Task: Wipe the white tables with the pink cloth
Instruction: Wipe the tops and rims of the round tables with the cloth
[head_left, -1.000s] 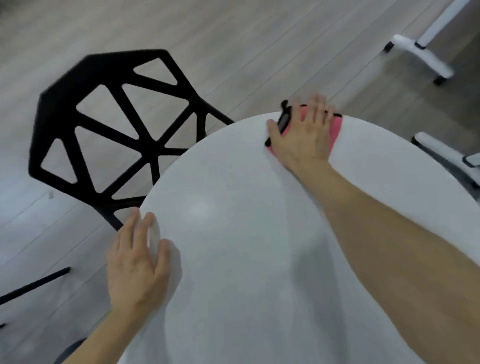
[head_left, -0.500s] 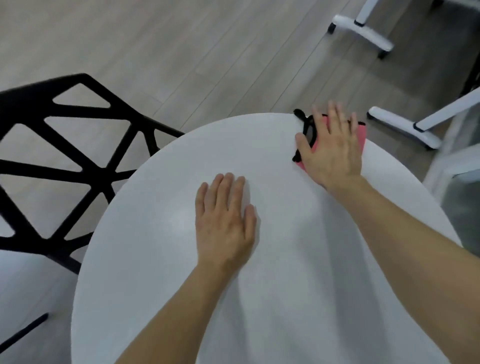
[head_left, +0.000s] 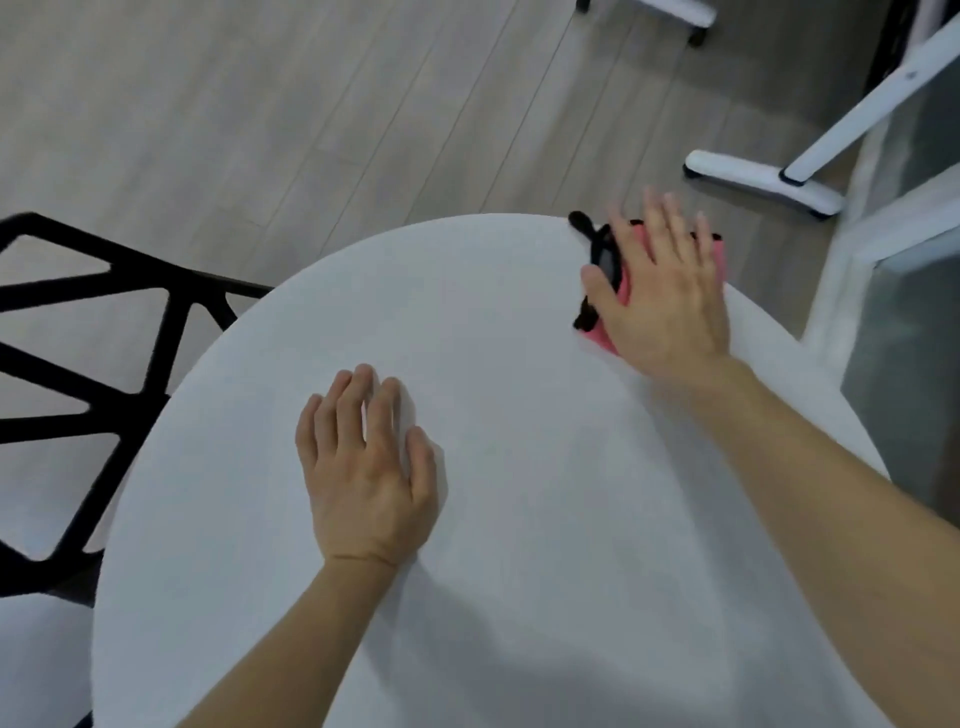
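Note:
A round white table (head_left: 519, 519) fills the lower middle of the head view. My right hand (head_left: 662, 301) lies flat with straight fingers on the pink cloth (head_left: 626, 283), pressing it onto the table near the far right rim. The cloth has black trim (head_left: 597, 249) along its left side, and most of it is hidden under the hand. My left hand (head_left: 369, 467) rests palm down on the bare tabletop near the middle, fingers straight, holding nothing.
A black lattice chair (head_left: 104, 364) stands to the left of the table. White wheeled legs of other furniture (head_left: 763, 179) are on the wooden floor at the upper right. A pale panel (head_left: 909, 312) rises at the right edge.
My left hand moved from the table's left rim to the middle of the top. My right hand slid the pink cloth rightward along the far rim; the view shifted right.

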